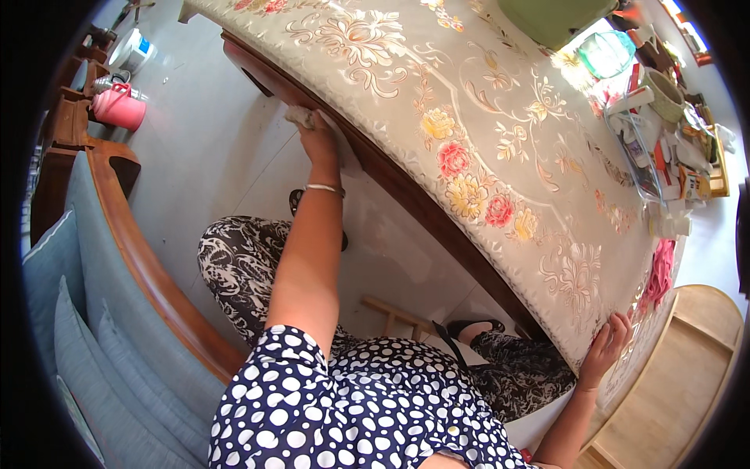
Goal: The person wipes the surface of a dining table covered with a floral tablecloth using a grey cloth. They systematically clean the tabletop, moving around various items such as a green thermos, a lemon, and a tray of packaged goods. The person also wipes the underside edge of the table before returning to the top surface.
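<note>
My left hand (319, 144) is stretched out to the far left, closed on a pale, crumpled cloth (298, 116). It is beside the dark wooden side edge (391, 181) of the table, and part of the cloth is hidden behind the fingers. A bangle sits on that wrist. My right hand (608, 350) rests at the table's near right corner, fingers laid over the edge of the flowered tablecloth (500, 148); nothing shows in it.
A pink bucket (119, 107) and a white bucket (133, 51) stand on the floor at far left. A blue-cushioned wooden sofa (148, 258) is on my left. On the table are a filled wire basket (637, 160), a green container (555, 19) and a pink cloth (658, 272).
</note>
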`<state>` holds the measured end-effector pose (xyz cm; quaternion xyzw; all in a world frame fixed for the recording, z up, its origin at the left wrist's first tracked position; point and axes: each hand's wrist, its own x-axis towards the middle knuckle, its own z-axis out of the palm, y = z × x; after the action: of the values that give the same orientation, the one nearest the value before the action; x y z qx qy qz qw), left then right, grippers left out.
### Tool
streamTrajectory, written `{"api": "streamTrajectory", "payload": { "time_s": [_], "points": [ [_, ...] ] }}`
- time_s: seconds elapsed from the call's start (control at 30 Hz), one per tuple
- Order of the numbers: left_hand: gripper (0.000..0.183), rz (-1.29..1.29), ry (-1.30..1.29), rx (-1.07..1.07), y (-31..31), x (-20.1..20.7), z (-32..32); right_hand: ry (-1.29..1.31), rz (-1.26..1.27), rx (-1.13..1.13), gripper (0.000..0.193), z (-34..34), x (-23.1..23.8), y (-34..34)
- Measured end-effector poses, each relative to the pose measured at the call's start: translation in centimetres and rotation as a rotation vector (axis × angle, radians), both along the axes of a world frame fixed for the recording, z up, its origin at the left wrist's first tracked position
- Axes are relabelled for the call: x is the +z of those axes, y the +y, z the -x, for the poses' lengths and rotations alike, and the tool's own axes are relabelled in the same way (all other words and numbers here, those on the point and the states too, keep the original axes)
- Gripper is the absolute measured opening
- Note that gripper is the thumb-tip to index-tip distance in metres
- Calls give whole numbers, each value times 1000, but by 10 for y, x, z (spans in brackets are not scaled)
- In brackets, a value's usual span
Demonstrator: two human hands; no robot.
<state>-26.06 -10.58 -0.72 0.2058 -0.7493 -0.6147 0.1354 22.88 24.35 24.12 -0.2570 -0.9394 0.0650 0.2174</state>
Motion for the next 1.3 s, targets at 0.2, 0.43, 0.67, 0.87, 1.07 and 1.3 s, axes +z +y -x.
{"api": "streamTrajectory", "payload": {
  "time_s": [0.2, 0.43, 0.67, 0.87, 1.07, 1.3],
  "points": [
    [51, 18, 45, -25, 52, -15, -77, 7, 42, 4, 15, -2, 0, -1],
    [66, -99, -37, -248, 96, -27, -172, 5, -11, 0, 14, -3, -2, -1],
    [57, -152, -225, -689, 140, -54, -288, 22, -13, 10, 14, -1, 1, -3],
    [60, -117, -239, -675, 169, -65, -339, 38, -5, 12, 14, -1, 2, -5],
    [68, 111, 38, -372, 127, -68, -263, 34, 16, 0, 13, 2, 2, -5],
    [57, 58, 171, -152, 72, -25, -134, 49, 38, -11, 14, 2, 0, -6]
  ]
}}
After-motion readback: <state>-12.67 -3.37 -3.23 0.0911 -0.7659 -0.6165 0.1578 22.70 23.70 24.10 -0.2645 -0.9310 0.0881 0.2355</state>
